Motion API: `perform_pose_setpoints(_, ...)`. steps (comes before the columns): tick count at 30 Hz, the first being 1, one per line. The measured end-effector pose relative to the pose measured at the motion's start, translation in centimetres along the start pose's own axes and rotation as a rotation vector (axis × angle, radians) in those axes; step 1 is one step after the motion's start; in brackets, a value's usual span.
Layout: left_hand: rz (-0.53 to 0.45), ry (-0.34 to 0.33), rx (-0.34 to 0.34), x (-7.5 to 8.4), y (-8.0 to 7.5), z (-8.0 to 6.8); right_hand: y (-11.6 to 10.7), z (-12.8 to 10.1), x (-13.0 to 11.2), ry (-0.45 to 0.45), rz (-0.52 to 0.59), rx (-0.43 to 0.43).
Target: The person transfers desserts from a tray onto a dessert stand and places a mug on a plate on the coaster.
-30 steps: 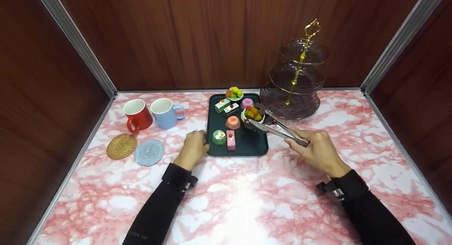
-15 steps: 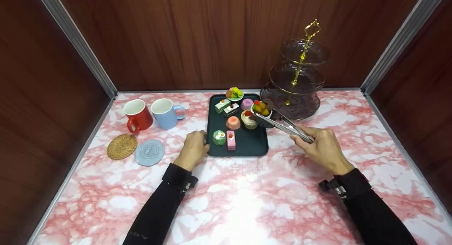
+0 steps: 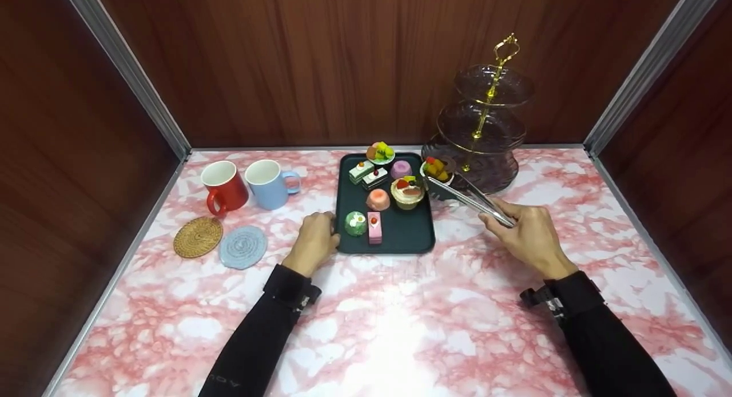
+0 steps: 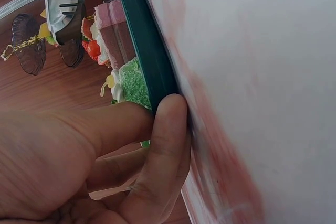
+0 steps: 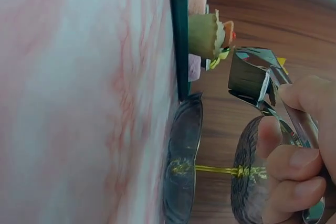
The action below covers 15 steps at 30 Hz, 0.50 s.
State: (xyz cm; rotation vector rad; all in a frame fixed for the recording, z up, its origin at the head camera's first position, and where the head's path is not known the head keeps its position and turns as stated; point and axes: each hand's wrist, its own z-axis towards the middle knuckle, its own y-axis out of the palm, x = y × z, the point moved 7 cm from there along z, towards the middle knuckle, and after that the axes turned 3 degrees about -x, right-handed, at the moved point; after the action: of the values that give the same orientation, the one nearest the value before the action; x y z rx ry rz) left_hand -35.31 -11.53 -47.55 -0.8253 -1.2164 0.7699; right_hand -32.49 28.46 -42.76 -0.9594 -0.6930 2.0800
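My left hand (image 3: 311, 243) pinches the left front rim of a dark green tray (image 3: 407, 237); in the left wrist view, thumb and fingers (image 4: 170, 124) press on either side of that rim. My right hand (image 3: 533, 237) grips metal tongs (image 3: 470, 201). Between the tong ends a fruit-topped cupcake (image 3: 437, 169) in a dark cup is held off the table, just past the tray's right edge. The right wrist view shows its cup (image 5: 245, 80) between the tong heads. A cream cupcake (image 3: 408, 194) stands on the tray near the tongs.
A three-tier stand (image 3: 480, 128) with a gold pole is behind the tongs. Several small cakes, such as a pink one (image 3: 374, 230), are on the tray. Left are a red mug (image 3: 224, 186), a blue mug (image 3: 267, 185), a woven coaster (image 3: 198, 237) and a grey-blue coaster (image 3: 243, 247).
My right hand and the tongs have moved right, carrying the fruit-topped cupcake from over the tray to past its right edge. The cream cupcake has come into view. My left hand stays at the rim.
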Motion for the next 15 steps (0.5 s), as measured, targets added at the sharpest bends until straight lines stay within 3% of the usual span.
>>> perform_pose_setpoints(15,0.023,-0.011,-0.007,0.0,0.2,0.1,0.5,0.7,2.0,0.055,-0.028,-0.002)
